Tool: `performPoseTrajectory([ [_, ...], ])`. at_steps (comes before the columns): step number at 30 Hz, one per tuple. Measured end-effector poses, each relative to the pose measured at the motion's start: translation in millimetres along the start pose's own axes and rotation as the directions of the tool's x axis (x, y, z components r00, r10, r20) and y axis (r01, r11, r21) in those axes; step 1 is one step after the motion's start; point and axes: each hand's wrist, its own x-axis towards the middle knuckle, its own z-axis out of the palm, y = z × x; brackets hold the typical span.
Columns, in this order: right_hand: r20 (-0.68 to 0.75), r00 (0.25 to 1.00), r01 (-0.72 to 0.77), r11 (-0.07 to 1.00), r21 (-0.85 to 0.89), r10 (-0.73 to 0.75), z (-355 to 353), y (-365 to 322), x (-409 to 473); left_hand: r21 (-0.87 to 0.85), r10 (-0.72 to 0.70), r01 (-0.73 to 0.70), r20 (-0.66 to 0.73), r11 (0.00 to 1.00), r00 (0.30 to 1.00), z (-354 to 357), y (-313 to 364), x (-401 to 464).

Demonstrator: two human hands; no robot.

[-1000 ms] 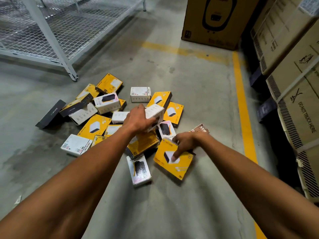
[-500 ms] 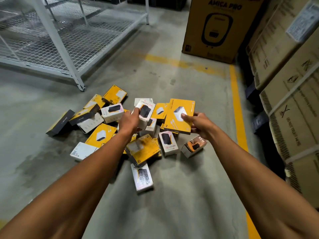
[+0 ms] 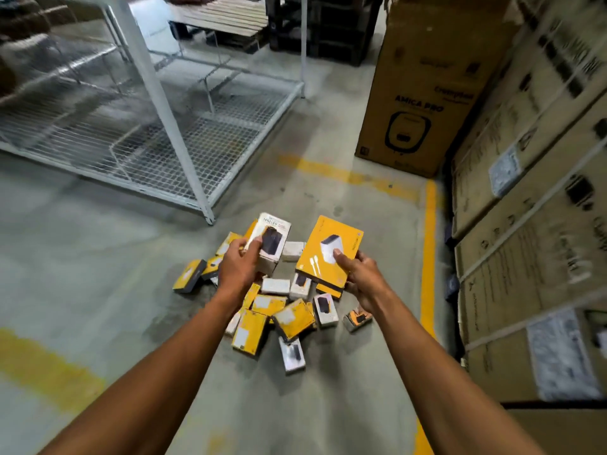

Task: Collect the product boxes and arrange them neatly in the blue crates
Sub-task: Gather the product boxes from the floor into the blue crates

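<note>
Now gripping white box (image 3: 270, 244) in left hand (image 3: 237, 269) at 11 o'clock of floor pile (image 3: 282, 318); pinching flat yellow box (image 3: 328, 254) in right hand (image 3: 363, 277) at 1 o'clock; probably light, stiff cardboard, best taken by edges; blue crates nowhere visible

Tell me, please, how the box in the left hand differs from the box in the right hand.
The white box in the left hand is white and blocky, with a dark product pictured; the yellow box in the right hand is yellow, flatter and broader, with a white product pictured. The white box stands nearly upright; the yellow box lies tilted, face up. Both are held above the pile on the floor.
</note>
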Motion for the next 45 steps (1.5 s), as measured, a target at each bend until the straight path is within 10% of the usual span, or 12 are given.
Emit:
performPoseTrajectory([
  [17, 0.082, 0.982, 0.172, 0.985, 0.006, -0.172, 132.8, -378.6, -327.7, -0.221, 0.024, -0.082, -0.255, 0.972, 0.967, -213.6, 458.2, -222.0],
  [45, 0.167, 0.945, 0.279, 0.959, 0.044, -0.282, 457.5, -468.6, -322.6, -0.187, 0.106, -0.206, -0.436, 0.961, 0.894, -515.0, 540.5, -155.5],
])
